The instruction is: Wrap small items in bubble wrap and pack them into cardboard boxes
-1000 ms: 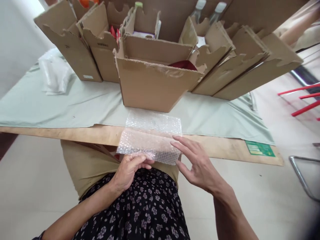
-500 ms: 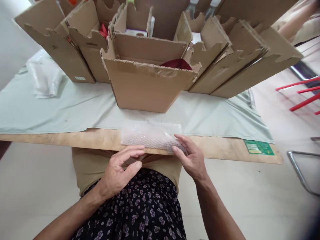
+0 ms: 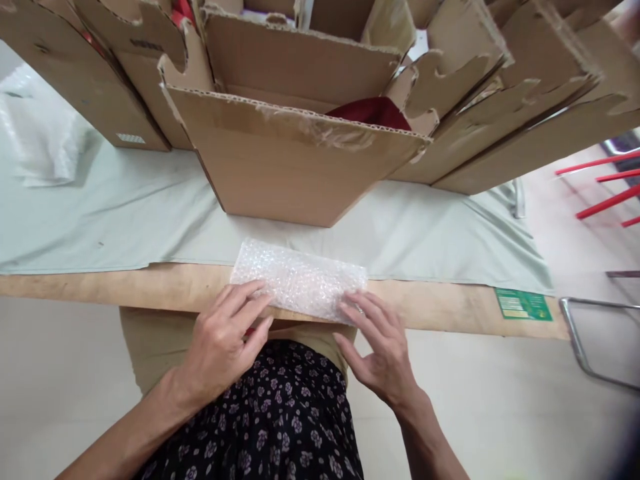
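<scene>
We can't read the tiny print on the green card [image 3: 523, 304], lower right of frame; dark print on the box [image 3: 145, 73] upper left is illegible too. Box tops are cut off at the top edge, & the red item [image 3: 373, 112] in the ctr box [image 3: 300, 157] is partly hidden. Plastic wrap [image 3: 43, 130], far left, is cropped. Our bubble wrap [image 3: 300, 277] lies just below frame ctr, across cloth [image 3: 125, 213] & wooden board [image 3: 440, 303]. Our L hand [image 3: 225, 333] is half-open, fingertips at its lower-left edge; our R hand [image 3: 383, 347], slightly blurred, is open w/ thumb apart, fingertips touching its R end.
</scene>
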A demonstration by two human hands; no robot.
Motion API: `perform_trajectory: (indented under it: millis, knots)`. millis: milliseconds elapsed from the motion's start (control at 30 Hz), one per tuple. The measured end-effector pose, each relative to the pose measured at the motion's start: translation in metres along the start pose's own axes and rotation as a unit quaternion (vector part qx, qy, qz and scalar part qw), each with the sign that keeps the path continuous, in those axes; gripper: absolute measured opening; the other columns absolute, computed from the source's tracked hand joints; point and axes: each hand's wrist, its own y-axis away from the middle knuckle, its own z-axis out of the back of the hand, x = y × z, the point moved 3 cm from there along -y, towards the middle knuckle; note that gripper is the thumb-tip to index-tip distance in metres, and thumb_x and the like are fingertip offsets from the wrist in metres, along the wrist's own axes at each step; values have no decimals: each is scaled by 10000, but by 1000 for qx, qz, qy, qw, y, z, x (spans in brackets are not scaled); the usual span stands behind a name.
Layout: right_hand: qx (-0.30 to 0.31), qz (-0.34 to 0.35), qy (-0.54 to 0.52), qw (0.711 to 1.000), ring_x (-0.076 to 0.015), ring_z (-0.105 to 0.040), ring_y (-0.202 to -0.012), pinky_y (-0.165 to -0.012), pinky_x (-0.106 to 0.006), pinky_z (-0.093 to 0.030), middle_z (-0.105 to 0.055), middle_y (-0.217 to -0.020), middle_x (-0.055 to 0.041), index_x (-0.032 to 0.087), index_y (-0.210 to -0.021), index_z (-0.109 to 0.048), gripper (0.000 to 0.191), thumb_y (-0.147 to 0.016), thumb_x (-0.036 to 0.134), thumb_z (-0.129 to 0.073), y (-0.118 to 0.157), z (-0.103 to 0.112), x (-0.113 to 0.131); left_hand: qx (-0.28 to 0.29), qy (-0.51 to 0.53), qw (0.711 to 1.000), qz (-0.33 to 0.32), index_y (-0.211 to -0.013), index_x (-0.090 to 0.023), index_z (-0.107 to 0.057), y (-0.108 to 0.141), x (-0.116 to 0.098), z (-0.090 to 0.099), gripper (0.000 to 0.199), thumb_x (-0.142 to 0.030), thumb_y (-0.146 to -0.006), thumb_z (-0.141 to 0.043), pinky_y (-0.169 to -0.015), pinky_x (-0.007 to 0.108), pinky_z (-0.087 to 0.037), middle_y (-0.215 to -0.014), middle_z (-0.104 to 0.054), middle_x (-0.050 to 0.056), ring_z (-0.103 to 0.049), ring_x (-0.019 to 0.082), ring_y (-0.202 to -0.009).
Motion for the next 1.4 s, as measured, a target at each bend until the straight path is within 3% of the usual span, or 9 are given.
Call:
perform_trajectory:
  millis: [100,300,500,667,800,967,1100,1300,1400]
  knots:
    - [47,22,49,997,-316,-651,-1284,-972,-502,-546,-728,-1342,-115,206,-1274,-680,319,-961,153,-651,-2,-7,-4,48,-79,995,-29,-1247,-148,-656,3,6,1,284,-109,-967,-627,-904,423,-596,-1198,-724,118,-658,265,-1062]
    - [-3,48,-43,998,-208,-738,-950,-795,-381,-554,-807,-1029,-43,237,-1155,-709,327,-934,15,-616,-11,9,5,64,-117,991,-30,-1290,-168,-631,6,7,-1,315,-151,-976,-618,-882,448,-586,-1228,-687,141,-638,295,-1082]
    - [-29,41,-157,986,-172,-695,-790,-731,-358,-533,-754,-864,-15,230,-1069,-681,303,-858,13,-679,-14,20,41,-6,-80,995,-56,-1140,-176,-700,4,9,-4,291,-13,-960,-540,-874,392,-605,-1142,-704,112,-660,237,-1033]
    - [-19,65,-173,983,-169,-666,-809,-813,-380,-527,-725,-857,-22,206,-1029,-674,269,-846,12,-635,-11,21,65,-71,-7,990,-125,-1136,-166,-714,-26,16,-8,296,-13,-947,-546,-947,387,-615,-1138,-722,116,-688,228,-1091]
    - [-5,86,-161,983,-184,-661,-906,-898,-400,-491,-738,-921,-33,187,-1090,-689,284,-862,33,-623,-13,4,83,-65,6,981,-182,-1103,-152,-724,-51,25,-15,274,-24,-958,-531,-1013,412,-607,-1200,-734,135,-686,239,-1171]
    - [5,48,-136,990,-193,-652,-946,-881,-390,-488,-738,-978,-34,205,-1122,-696,286,-895,62,-596,-14,-39,85,3,-36,990,-137,-1063,-172,-770,-52,52,-16,288,-69,-974,-517,-977,443,-621,-1094,-781,113,-720,247,-1096]
    - [1,26,-110,994,-231,-666,-1078,-938,-422,-499,-755,-1104,-61,221,-1129,-706,312,-884,58,-603,-10,-49,76,16,-56,991,-122,-1090,-188,-776,-46,62,-10,282,-76,-961,-551,-987,470,-611,-1126,-787,105,-713,265,-1122]
    - [2,26,-200,980,-201,-700,-937,-825,-381,-533,-777,-991,-39,220,-1145,-667,352,-894,11,-536,-22,-35,64,8,-7,995,-104,-1316,-193,-674,-28,34,6,526,8,-850,-539,-1116,562,-522,-1356,-699,142,-608,318,-1329]
    - [52,19,-204,977,-182,-667,-814,-737,-342,-515,-758,-908,-24,209,-1109,-673,283,-931,36,-538,-37,-33,62,59,84,991,-90,-1455,-178,-562,-7,10,8,636,-75,-829,-599,-1117,547,-533,-1344,-701,155,-611,322,-1315]
